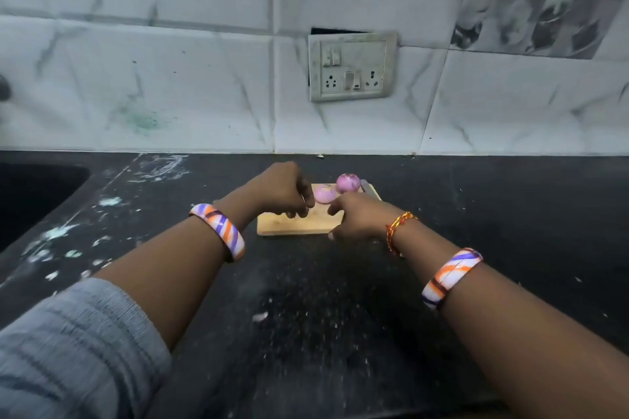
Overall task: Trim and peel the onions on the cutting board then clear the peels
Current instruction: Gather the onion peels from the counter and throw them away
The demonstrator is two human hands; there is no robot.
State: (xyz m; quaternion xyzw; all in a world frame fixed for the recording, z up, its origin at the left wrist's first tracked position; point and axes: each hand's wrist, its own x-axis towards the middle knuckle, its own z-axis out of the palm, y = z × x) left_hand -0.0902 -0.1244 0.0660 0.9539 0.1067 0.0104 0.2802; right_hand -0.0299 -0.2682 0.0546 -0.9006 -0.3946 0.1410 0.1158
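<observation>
Both hands, left hand [286,190] and right hand [354,218], are curled over the wooden cutting board [296,224]; any grip cannot be told. Two round purple onions [348,183] lie at its far edge, probably slippery, best pinched at trimmed ends.

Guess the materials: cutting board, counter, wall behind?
Cutting board: looks like pale wood or bamboo, matte, faint grain. Counter: dark speckled stone, likely granite, dusty with white smears. Wall: glossy white marble-look tiles, grey veins, visible grout lines.
</observation>
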